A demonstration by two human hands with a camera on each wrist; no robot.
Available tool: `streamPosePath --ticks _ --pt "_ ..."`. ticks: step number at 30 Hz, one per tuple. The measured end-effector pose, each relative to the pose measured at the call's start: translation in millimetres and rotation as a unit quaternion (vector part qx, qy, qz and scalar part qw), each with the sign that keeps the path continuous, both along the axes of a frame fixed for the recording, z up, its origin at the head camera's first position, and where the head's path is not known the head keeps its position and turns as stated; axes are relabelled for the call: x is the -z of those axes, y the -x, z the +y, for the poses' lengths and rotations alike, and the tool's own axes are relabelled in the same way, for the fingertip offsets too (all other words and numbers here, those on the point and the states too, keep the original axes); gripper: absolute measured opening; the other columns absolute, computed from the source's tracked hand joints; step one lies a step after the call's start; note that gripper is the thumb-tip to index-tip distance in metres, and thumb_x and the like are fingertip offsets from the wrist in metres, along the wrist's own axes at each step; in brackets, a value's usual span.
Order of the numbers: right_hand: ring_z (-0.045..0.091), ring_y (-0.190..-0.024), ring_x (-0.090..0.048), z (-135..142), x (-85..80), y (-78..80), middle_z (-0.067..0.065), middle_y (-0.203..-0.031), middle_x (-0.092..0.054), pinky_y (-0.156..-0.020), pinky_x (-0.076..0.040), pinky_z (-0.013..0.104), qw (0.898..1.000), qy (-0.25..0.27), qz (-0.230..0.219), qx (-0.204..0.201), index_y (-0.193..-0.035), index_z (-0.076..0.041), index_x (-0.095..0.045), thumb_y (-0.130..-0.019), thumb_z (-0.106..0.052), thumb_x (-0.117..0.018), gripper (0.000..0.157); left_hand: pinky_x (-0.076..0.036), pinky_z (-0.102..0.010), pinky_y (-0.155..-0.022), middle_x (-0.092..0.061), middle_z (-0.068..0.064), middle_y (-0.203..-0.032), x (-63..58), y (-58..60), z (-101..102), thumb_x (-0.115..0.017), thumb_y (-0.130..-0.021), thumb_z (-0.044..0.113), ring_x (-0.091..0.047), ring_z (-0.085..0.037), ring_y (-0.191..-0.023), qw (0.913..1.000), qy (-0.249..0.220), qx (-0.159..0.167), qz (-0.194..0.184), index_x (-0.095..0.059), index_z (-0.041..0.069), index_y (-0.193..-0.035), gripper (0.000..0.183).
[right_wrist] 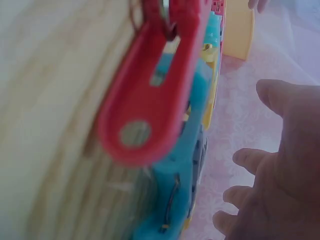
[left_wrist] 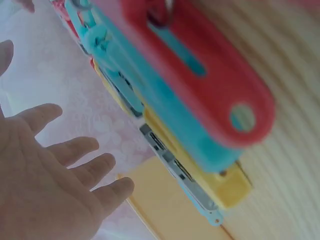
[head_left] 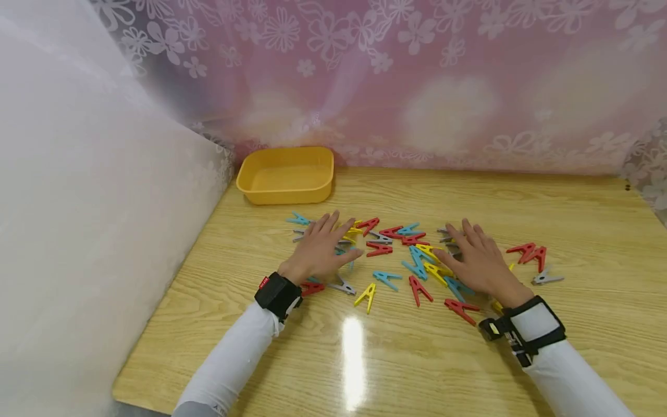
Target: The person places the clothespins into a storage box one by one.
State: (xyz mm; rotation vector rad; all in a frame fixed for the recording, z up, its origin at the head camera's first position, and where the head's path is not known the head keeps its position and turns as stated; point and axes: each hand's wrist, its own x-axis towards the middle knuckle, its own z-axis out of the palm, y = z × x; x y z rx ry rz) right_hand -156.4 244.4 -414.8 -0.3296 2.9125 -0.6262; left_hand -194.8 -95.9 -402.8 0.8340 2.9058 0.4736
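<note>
Both hands are held palm down over a spread of red, blue, yellow and grey clothespins. My left hand (head_left: 322, 248), fingers extended and spread, is over the left part of the spread; a red clothespin (left_wrist: 240, 100) fills the near part of the left wrist view. Over the right part is my right hand (head_left: 482, 260), also with spread fingers and nothing in its grasp. Below its wrist lies a red clothespin (head_left: 461, 311), seen close up in the right wrist view. Between the hands lie a blue clothespin (head_left: 387, 279) and a yellow clothespin (head_left: 367, 297). Some clothespins are partly hidden beneath the hands.
A yellow plastic basin (head_left: 285, 198) stands at the back left of the wooden table (head_left: 417, 370). Two red clothespins (head_left: 527, 253) and a grey clothespin (head_left: 547, 277) lie right of the right hand. A pink flowered curtain (head_left: 365, 87) hangs behind, and a white sheet (head_left: 104, 174) borders the left.
</note>
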Motion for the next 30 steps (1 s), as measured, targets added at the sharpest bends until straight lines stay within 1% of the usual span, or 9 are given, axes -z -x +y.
streamPosePath --ticks 2,5,9,13,15,22,30 --pt "0.049 -0.138 0.006 -3 1.2 4.6 0.03 -0.153 0.002 -0.103 0.003 0.066 1.0 0.007 0.002 -0.005 -0.152 -0.004 -0.014 -0.097 -0.058 -0.037 0.08 -0.006 -0.047 -0.113 -0.011 -0.012 -0.158 -1.3 3.3 -4 -0.043 -0.094 0.06 -0.01 -0.032 -0.143 0.9998 0.014 -0.011 0.001 -0.023 0.023 -0.153 0.072" --pt "0.049 -0.138 0.005 -8 2.8 12.1 0.03 -0.153 0.002 -0.103 0.002 0.067 1.0 0.011 0.004 -0.013 -0.153 -0.004 -0.013 -0.097 -0.058 -0.036 0.08 -0.007 -0.047 -0.113 -0.011 -0.012 -0.158 -3.3 8.1 -11 -0.042 -0.094 0.061 -0.01 -0.031 -0.143 0.9994 0.016 -0.029 -0.009 -0.021 0.025 -0.153 0.072" --pt "0.05 -0.138 0.003 -16 3.2 21.4 0.03 -0.153 0.001 -0.104 0.001 0.067 1.0 0.011 0.008 -0.017 -0.153 -0.005 -0.014 -0.097 -0.058 -0.036 0.08 -0.009 -0.049 -0.113 -0.011 -0.013 -0.158 -4.9 13.7 -21 -0.042 -0.094 0.061 -0.01 -0.031 -0.143 0.9987 0.007 -0.046 -0.022 -0.021 0.024 -0.153 0.072" --pt "0.05 -0.138 0.004 -25 1.3 29.4 0.029 -0.153 0.002 -0.104 0.001 0.066 1.0 0.01 0.004 -0.023 -0.153 -0.005 -0.013 -0.098 -0.057 -0.036 0.079 -0.013 -0.052 -0.111 -0.014 -0.015 -0.157 -3.6 18.9 -31 -0.043 -0.095 0.059 -0.012 -0.033 -0.143 0.998 0.008 -0.059 -0.021 -0.022 0.023 -0.153 0.072" --pt "0.05 -0.138 0.004 -29 -0.3 32.4 0.03 -0.153 0.002 -0.104 0.001 0.066 1.0 0.009 0.002 -0.028 -0.153 -0.005 -0.013 -0.098 -0.057 -0.036 0.079 -0.013 -0.053 -0.11 -0.014 -0.015 -0.157 -2.7 21.2 -37 -0.042 -0.095 0.059 -0.012 -0.033 -0.143 0.9976 0.009 -0.066 -0.02 -0.022 0.023 -0.153 0.071" --pt "0.049 -0.138 0.004 -42 -8.3 37.5 0.029 -0.154 0.002 -0.105 0.001 0.065 0.999 -0.009 -0.007 -0.046 -0.153 -0.006 -0.013 -0.098 -0.057 -0.036 0.078 -0.015 -0.056 -0.109 -0.016 -0.016 -0.156 -0.8 26.9 -55 -0.043 -0.096 0.056 -0.013 -0.035 -0.142 0.9951 -0.012 -0.093 -0.03 -0.022 0.023 -0.153 0.07" --pt "0.047 -0.139 0.003 -53 -16.5 48.5 0.027 -0.154 0.001 -0.106 0.0 0.064 0.998 -0.022 -0.009 -0.053 -0.153 -0.007 -0.014 -0.099 -0.054 -0.038 0.076 -0.015 -0.057 -0.108 -0.018 -0.018 -0.155 2.1 32.4 -71 -0.044 -0.097 0.052 -0.016 -0.039 -0.14 0.9938 -0.016 -0.109 -0.014 -0.023 0.019 -0.153 0.068"
